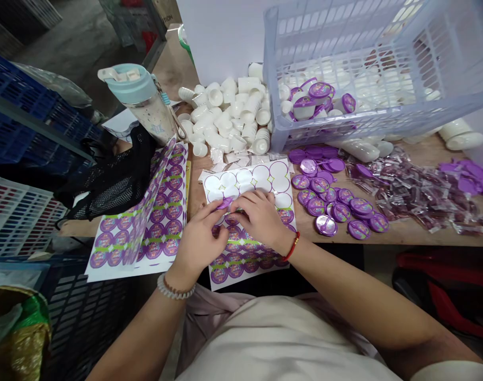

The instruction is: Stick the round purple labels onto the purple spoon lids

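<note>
On the brown wooden table [197,180], a white paper sheet of round purple stickers [249,173] lay partly used: its upper rows were bare outlines, its lower rows full. Above it, a small purple plastic piece [225,202], probably a lid, sat between the left hand [202,238] and right hand [263,218]. The left fingers reached its edge, thumb apart; the right ones curled against it; which gripped it could not be told. Labelled round purple lids [340,212] lay rightward; plain purple discs [336,165] and further printed sheets [162,233] seemed left to do. Knuckles hid the middle stickers, and the pale-blue plastic basket's [274,84] far contents blurred.
</note>
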A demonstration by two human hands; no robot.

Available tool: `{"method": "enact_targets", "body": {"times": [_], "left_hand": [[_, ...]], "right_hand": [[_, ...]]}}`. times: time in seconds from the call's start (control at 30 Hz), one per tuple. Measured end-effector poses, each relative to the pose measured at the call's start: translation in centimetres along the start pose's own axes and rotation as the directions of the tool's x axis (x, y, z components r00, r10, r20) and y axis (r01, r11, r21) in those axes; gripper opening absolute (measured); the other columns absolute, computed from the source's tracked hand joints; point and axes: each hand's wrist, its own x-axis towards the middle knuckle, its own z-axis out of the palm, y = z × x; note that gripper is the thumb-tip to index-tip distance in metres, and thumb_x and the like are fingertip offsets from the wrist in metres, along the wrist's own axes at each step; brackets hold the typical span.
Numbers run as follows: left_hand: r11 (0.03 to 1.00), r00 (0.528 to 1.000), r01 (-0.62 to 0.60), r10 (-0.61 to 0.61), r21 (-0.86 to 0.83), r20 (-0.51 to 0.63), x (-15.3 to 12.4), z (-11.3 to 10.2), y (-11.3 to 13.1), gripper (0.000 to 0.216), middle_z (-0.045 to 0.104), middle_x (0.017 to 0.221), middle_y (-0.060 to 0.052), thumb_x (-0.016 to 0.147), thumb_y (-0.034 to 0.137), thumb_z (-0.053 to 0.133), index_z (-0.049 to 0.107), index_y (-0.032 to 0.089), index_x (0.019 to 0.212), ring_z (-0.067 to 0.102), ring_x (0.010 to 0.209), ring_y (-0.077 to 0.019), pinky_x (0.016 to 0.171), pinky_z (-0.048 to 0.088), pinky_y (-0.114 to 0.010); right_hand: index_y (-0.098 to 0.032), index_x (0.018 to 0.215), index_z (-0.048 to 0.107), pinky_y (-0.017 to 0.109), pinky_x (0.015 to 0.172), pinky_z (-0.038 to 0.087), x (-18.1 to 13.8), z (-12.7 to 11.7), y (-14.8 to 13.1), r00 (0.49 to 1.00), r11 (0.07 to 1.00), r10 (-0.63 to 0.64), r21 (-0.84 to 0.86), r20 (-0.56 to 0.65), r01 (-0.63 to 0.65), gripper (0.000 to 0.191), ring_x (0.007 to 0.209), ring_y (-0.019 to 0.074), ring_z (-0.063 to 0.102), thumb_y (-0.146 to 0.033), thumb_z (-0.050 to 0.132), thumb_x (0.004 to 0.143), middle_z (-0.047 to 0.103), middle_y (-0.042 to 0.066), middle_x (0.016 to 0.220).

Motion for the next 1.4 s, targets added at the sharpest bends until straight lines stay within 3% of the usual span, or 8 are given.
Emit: {"method": "enact_targets", "body": {"times": [0.27,0.47,0.67,0.8,1.0,1.13,1.3,1.4], "left_hand": [[1.0,0.999,0.019,-0.019,0.002,0.033,-0.1,-0.1,0.1,0.045,0.069,0.145,-0.012,0.086,0.017,0.054,0.076,0.016,0.126,0.067,0.133,-0.0304,0.118,0.053,-0.048],[1.0,0.994,0.023,-0.024,0.012,0.103,0.1,-0.6,0.2,0.042,0.065,0.151,-0.013,0.097,0.02,0.047,0.075,0.016,0.128,0.06,0.142,-0.0303,0.129,0.038,-0.054],[0.997,0.991,-0.018,0.008,0.08,0.134,0.4,-0.4,0.2,0.04,0.062,0.154,-0.013,0.102,0.02,0.047,0.075,0.015,0.13,0.059,0.143,-0.0312,0.129,0.036,-0.057],[0.992,0.995,-0.023,0.011,0.125,0.097,0.4,0.4,-0.1,0.035,0.061,0.155,-0.013,0.101,0.02,0.056,0.075,0.017,0.13,0.06,0.142,-0.031,0.129,0.037,-0.055],[0.993,0.999,0.028,-0.023,0.111,-0.046,1.4,1.1,-0.4,0.028,0.074,0.139,-0.008,0.1,0.022,0.061,0.08,0.023,0.121,0.071,0.126,-0.0289,0.122,0.047,-0.05],[0.991,0.993,0.061,-0.047,0.122,-0.112,2.3,1.1,0.1,0.034,0.076,0.134,-0.012,0.1,0.024,0.063,0.076,0.019,0.131,0.07,0.124,-0.0317,0.114,0.054,-0.051],[0.999,0.994,-0.012,0.016,0.042,-0.11,2.2,1.2,0.8,0.045,0.074,0.137,-0.009,0.099,0.024,0.065,0.068,0.022,0.143,0.069,0.127,-0.0293,0.114,0.053,-0.048],[1.0,0.993,0.009,-0.008,0.006,-0.117,1.9,1.7,0.5,0.04,0.076,0.135,-0.008,0.101,0.019,0.06,0.071,0.021,0.139,0.07,0.124,-0.0271,0.112,0.055,-0.045]], "right_hand": [[-0.024,0.096,0.07,0.042,0.09,0.03,0.0,0.3,0.2,0.999,1.0,-0.026,-0.007,-0.028,0.026,0.004,0.106,0.0255,0.057,-0.025,0.071,0.1,0.074,0.001,0.106],[-0.022,0.097,0.069,0.043,0.091,0.03,-0.5,0.1,-0.1,0.996,0.992,-0.09,-0.086,-0.014,0.089,0.009,0.109,0.0269,0.055,-0.026,0.065,0.104,0.071,0.004,0.111],[-0.02,0.097,0.065,0.048,0.102,0.029,-2.6,-3.4,-0.7,0.954,0.952,-0.28,-0.096,0.108,0.29,0.011,0.108,0.0267,0.055,-0.019,0.058,0.106,0.072,0.006,0.108],[-0.02,0.098,0.061,0.043,0.095,0.039,-4.7,-6.5,-0.6,0.924,0.938,-0.337,0.148,0.181,0.313,0.012,0.095,0.0223,0.058,-0.02,0.054,0.108,0.071,0.004,0.097],[-0.023,0.096,0.063,0.03,0.078,0.05,-6.9,-7.3,0.1,0.986,0.834,-0.148,0.545,0.072,0.085,0.008,0.084,0.0159,0.065,-0.018,0.067,0.101,0.07,0.001,0.09],[-0.023,0.091,0.068,0.03,0.076,0.051,-7.4,-6.9,0.5,0.999,0.794,-0.041,0.607,0.005,0.029,0.014,0.082,0.016,0.066,-0.011,0.065,0.096,0.07,0.001,0.088],[-0.024,0.092,0.076,0.031,0.076,0.052,-7.2,-7.3,0.6,0.995,0.767,0.093,0.641,-0.048,-0.041,0.021,0.084,0.0167,0.068,-0.007,0.064,0.089,0.072,0.002,0.09],[-0.024,0.09,0.079,0.031,0.072,0.052,-6.9,-7.7,0.7,0.987,0.748,0.158,0.656,-0.032,-0.099,0.021,0.083,0.0172,0.067,-0.01,0.063,0.088,0.07,0.004,0.091]]}}
